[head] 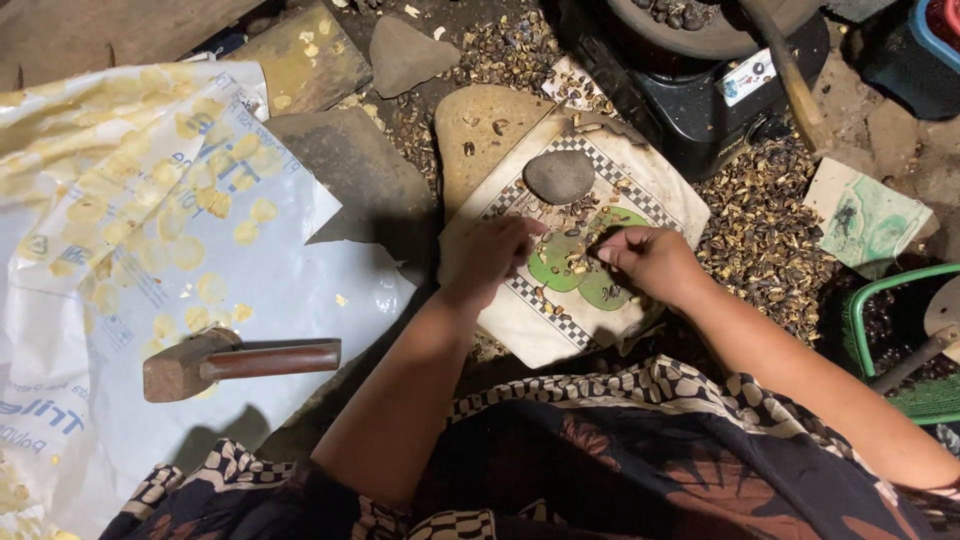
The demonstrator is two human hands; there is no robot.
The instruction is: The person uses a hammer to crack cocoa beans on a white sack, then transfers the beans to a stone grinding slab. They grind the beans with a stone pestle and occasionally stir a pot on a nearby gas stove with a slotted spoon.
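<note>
Single head-mounted view, no second camera to overlap with. Looks almost straight down from above own lap onto the ground. Close range: forearms enter from bottom edge, left hand [492, 252] and right hand [650, 262] sit near frame centre over a patterned cloth [530, 325]. Top edge reaches a dark stove [700, 110], left side a white plastic sheet [240, 300], right edge a green basket [905, 335]. Slight wide-angle spread.

Bare forearms, no sleeves; dark batik wrap across lap, checkered cream-black border, brownish leaf motifs.
</note>
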